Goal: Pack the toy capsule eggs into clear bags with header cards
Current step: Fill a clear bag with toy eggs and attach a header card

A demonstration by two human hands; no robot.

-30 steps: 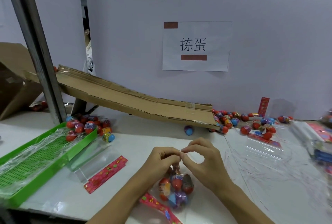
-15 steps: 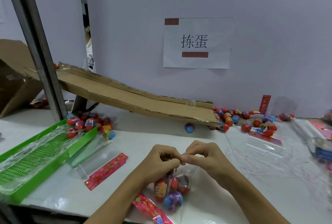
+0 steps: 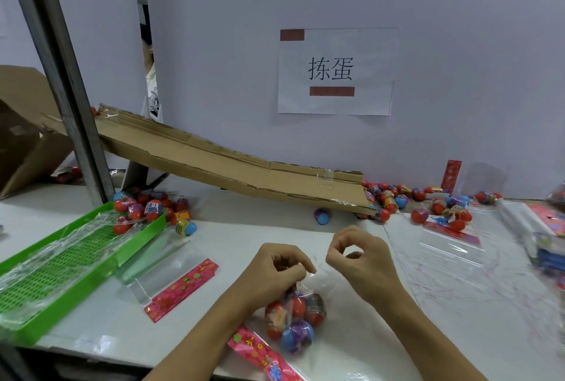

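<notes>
Eggs [image 3: 295,316] — about five, one bag [image 3: 318,284], two hands [image 3: 276,270].

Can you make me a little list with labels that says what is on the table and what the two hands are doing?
left hand: pinches the gathered top of the clear bag
right hand: beside it, thumb and finger curled in a ring; its grip on the bag cannot be told
in the bag: red, blue and purple capsule eggs
header card: pink, flowered, lying at the bag's near side
cardboard ramp: slopes down to the right
loose eggs: piled at the ramp's low end
green tray: far left, covered in plastic film
</notes>
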